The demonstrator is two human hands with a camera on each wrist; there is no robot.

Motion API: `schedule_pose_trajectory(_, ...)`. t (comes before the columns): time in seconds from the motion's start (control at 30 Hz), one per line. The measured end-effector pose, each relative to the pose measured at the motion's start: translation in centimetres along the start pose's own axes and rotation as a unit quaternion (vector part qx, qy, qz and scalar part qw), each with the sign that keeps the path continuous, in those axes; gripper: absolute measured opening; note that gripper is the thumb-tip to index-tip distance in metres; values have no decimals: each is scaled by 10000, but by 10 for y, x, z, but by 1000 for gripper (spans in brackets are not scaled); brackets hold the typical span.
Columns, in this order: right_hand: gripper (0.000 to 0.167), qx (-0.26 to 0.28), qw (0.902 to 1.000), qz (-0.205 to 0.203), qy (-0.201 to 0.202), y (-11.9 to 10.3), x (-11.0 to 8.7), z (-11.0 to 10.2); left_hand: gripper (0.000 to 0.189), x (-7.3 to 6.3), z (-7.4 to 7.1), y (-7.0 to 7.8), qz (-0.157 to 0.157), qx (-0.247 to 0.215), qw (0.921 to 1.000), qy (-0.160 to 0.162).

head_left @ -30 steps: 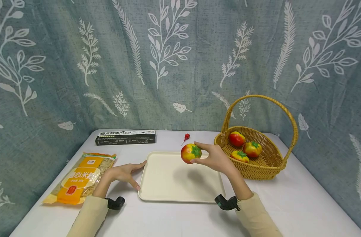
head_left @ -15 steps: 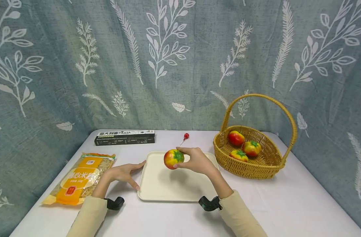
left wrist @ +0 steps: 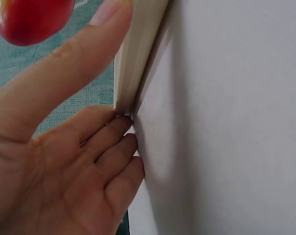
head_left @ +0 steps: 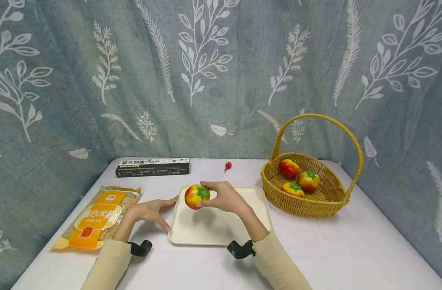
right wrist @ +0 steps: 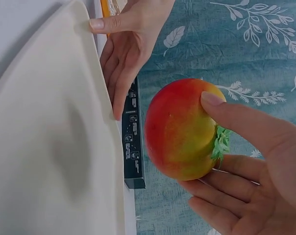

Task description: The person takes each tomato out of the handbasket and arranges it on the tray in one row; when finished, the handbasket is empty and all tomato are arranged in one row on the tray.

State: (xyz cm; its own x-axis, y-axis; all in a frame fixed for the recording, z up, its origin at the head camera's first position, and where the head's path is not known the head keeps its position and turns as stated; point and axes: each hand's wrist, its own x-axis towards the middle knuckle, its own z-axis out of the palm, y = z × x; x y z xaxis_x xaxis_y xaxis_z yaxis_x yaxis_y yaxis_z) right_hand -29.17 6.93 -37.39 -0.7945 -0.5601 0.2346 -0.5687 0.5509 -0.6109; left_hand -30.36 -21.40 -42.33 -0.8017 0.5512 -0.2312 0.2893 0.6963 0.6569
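Note:
My right hand point(head_left: 226, 198) pinches a red-and-yellow tomato point(head_left: 195, 197) with a green leafy top, thumb on one side and fingers on the other. It hangs over the left part of the cream rectangular tray point(head_left: 221, 233), whose surface shows its shadow. At the tray's left edge, my left hand point(head_left: 151, 211) rests with thumb and fingers spread, the fingertips touching the rim. In the left wrist view those fingers point(left wrist: 116, 169) lie fairly straight along the tray's side. The right wrist view shows the tomato point(right wrist: 180, 132) close up, above the tray surface.
A wicker basket point(head_left: 308, 211) with a tall handle stands to the right, holding 3 similar tomatoes point(head_left: 308, 181). On the left lies a yellow food packet point(head_left: 98, 217). Behind the tray are a black pasta box point(head_left: 153, 168) and a red lollipop point(head_left: 228, 166).
My right hand has carried the tomato leftward, from over the tray's right half to its left part, and slightly lower. The left hand stays on the tray's edge.

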Motion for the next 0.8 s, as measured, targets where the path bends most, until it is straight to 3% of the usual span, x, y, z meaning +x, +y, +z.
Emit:
schedule_pose_trajectory(0.43, 61, 168, 9997, 87, -133, -15, 15, 29, 106, -5, 1, 0, -41, -190, 9998, 93)
schedule_pose_trajectory(0.8, 56, -125, 9994, 237, -199, -3, 17, 44, 108, -3, -1, 0, 162, -57, 9998, -32)
